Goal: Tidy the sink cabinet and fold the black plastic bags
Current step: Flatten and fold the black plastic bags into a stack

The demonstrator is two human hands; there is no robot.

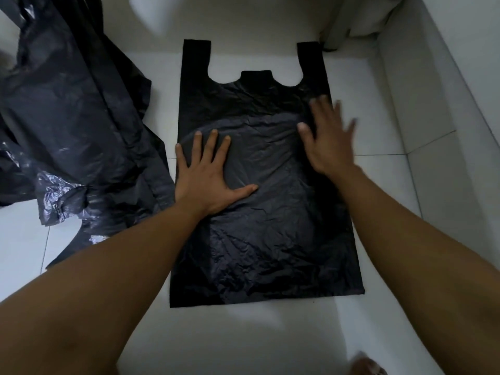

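The left hand (209, 175) is lying flat, fingers spread, pressing on the left half of the bag (266, 228), gripping nothing. The right hand (327, 136) is also lying flat with splayed fingers on the bag's upper right part, near the right edge; it is blurred, and it is grasping nothing either. Both bare forearms are reaching in from the bottom corners of the view.

The bag is lying spread flat on the floor (384, 125), its two handles pointing away from the person and its straight bottom edge nearest to them. Its plastic is showing fine wrinkles.

To the left, a crumpled pile (70, 125) of more black bags is sitting on the floor, its edge touching or just beside the flat bag's left side. On the right, a white wall (422, 104) is rising from the tiles.
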